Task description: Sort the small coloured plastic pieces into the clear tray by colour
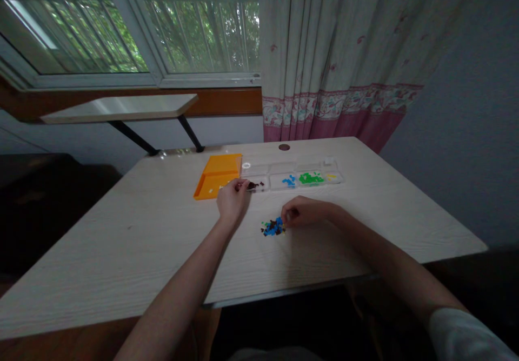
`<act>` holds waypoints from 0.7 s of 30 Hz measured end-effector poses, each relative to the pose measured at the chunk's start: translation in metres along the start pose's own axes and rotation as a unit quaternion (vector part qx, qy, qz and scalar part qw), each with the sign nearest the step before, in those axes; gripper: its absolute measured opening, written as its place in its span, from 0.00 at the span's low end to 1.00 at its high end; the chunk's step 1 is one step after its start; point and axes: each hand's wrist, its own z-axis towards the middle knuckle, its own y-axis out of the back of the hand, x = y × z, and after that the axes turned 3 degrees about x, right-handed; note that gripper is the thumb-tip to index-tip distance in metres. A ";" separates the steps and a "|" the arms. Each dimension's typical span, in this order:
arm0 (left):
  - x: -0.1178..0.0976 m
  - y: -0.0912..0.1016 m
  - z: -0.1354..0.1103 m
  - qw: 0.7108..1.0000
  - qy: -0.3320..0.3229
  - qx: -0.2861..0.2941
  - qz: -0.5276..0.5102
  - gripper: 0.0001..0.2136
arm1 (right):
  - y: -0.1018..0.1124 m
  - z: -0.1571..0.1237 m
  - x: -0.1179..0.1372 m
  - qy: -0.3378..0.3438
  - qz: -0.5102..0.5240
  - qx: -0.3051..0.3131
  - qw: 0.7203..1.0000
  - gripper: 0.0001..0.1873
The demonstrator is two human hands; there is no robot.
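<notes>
My left hand [232, 201] is over the front left end of a clear compartment tray [284, 168], its fingers pinched together beside some dark brown pieces [253, 185]. Whatever is between those fingertips is too small to make out. My right hand [307, 210] rests at the right edge of a mixed pile [273, 226] of small blue, brown, green and yellow pieces on the table. Its fingers are curled inward, and their tips are partly hidden. Along the tray's front row lie blue pieces [289, 181], green pieces [311, 178] and a few yellow pieces [331, 176], each kind in its own compartment.
An open orange case [219, 174] stands left of the tray, with a few small white pieces in it. The pale wooden table [170, 242] has a round brown grommet [284, 147] near its back edge. A raised shelf [121, 107] on black legs occupies the back left, below the window.
</notes>
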 end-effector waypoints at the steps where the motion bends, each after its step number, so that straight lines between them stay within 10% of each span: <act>1: 0.000 0.000 0.000 1.000 -0.006 0.008 -0.005 0.15 | 0.000 0.000 0.000 -0.003 0.002 -0.008 1.000 0.09; 11: -0.026 0.000 -0.024 0.934 -0.240 0.259 -0.050 0.10 | -0.004 0.007 -0.005 -0.041 -0.017 -0.184 0.982 0.08; 21: -0.032 0.003 -0.030 0.920 -0.267 0.285 -0.016 0.09 | -0.006 0.010 -0.007 -0.054 -0.042 -0.222 0.973 0.06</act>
